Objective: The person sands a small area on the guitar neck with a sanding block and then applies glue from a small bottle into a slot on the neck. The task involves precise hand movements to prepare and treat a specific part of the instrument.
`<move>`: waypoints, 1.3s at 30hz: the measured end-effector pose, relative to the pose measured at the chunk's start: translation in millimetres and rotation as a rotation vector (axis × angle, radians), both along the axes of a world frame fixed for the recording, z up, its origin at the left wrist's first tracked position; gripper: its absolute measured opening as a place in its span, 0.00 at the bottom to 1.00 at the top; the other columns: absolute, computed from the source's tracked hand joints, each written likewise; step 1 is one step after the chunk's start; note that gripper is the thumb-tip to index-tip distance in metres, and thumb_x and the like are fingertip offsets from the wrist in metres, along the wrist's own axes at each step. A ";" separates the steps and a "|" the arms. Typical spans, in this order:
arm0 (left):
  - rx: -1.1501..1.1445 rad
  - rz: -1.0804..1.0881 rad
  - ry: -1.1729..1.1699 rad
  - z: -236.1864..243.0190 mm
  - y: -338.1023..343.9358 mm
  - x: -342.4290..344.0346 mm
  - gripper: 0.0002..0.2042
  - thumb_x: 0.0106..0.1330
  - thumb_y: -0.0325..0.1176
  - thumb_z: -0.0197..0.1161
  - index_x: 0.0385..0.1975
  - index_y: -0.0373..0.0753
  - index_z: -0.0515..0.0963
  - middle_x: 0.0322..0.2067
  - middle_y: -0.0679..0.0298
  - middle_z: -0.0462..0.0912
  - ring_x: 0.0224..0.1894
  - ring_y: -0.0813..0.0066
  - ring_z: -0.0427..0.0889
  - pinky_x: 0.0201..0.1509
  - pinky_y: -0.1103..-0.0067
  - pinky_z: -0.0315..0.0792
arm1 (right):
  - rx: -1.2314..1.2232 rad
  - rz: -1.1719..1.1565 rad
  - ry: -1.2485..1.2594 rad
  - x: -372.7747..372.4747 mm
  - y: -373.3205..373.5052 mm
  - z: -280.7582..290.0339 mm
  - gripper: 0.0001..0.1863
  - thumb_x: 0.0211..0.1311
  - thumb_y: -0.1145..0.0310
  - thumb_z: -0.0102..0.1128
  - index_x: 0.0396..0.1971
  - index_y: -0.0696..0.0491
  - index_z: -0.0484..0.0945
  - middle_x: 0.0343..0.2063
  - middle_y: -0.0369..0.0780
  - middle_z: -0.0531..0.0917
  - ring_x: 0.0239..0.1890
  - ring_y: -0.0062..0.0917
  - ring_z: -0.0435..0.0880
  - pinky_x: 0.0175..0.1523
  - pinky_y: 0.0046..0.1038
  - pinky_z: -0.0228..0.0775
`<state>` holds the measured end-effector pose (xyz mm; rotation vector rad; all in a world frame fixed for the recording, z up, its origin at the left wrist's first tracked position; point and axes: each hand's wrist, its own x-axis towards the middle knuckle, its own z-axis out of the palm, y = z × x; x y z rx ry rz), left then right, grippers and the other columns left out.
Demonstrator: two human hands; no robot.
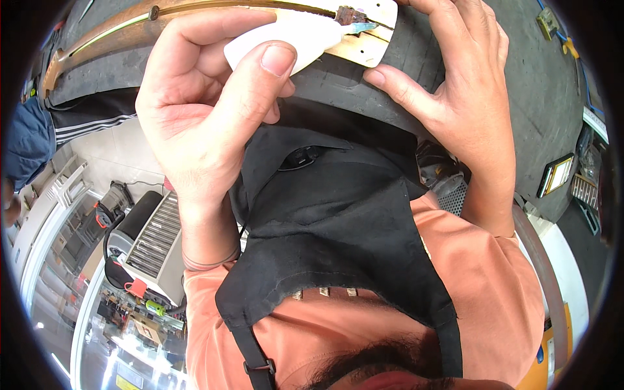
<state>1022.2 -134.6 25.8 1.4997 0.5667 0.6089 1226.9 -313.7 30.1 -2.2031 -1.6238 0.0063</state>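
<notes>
My left hand (201, 110) is wrapped round a white squeeze bottle (286, 40), the thumb pressing its near side. The bottle lies tilted, its bluish nozzle (359, 28) pointing right over a pale, flat wooden end (372, 53) with dark slots and small holes. A dark, rough patch (349, 14) shows by the nozzle tip. A long brown wooden piece (107, 34) with a groove along it runs off to the left. Around the pale end's right side, my right hand (465, 84) is spread, its thumb close to the near corner; its upper fingertips are partly cut off.
A dark grey work surface (539, 91) extends to the right, with a yellow-handled tool (571, 47) and a framed flat panel (556, 175) near its edge. At left are another person's blue garment (29, 140) and a grey ribbed metal box (155, 237).
</notes>
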 end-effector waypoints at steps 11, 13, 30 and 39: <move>0.022 -0.022 -0.026 -1.2 1.7 -0.9 0.16 0.80 0.29 0.71 0.60 0.26 0.81 0.37 0.51 0.93 0.30 0.79 0.88 0.29 0.87 0.75 | 0.078 0.009 0.020 0.2 1.0 -6.7 0.39 0.55 0.53 0.86 0.64 0.51 0.79 0.63 0.46 0.77 0.72 0.45 0.72 0.77 0.48 0.58; 0.020 -0.020 -0.023 -1.6 1.6 -1.1 0.16 0.80 0.29 0.71 0.60 0.26 0.81 0.37 0.51 0.93 0.29 0.79 0.88 0.29 0.87 0.75 | 0.050 0.003 0.018 0.2 1.0 -5.3 0.39 0.55 0.52 0.86 0.64 0.51 0.79 0.63 0.45 0.77 0.72 0.45 0.72 0.77 0.48 0.58; 0.039 -0.011 0.002 0.4 -0.1 -0.6 0.16 0.79 0.29 0.71 0.60 0.26 0.81 0.37 0.52 0.93 0.30 0.79 0.88 0.30 0.87 0.76 | -0.135 -0.057 0.027 -3.1 0.8 11.7 0.39 0.55 0.53 0.86 0.64 0.51 0.79 0.63 0.46 0.77 0.72 0.45 0.72 0.78 0.48 0.58; 0.050 0.037 0.040 2.7 -3.7 -0.2 0.16 0.79 0.29 0.72 0.60 0.27 0.81 0.40 0.52 0.93 0.32 0.78 0.90 0.31 0.87 0.78 | -0.122 -0.035 0.073 -0.3 2.3 11.6 0.38 0.56 0.53 0.85 0.64 0.52 0.79 0.63 0.45 0.77 0.73 0.45 0.72 0.78 0.48 0.57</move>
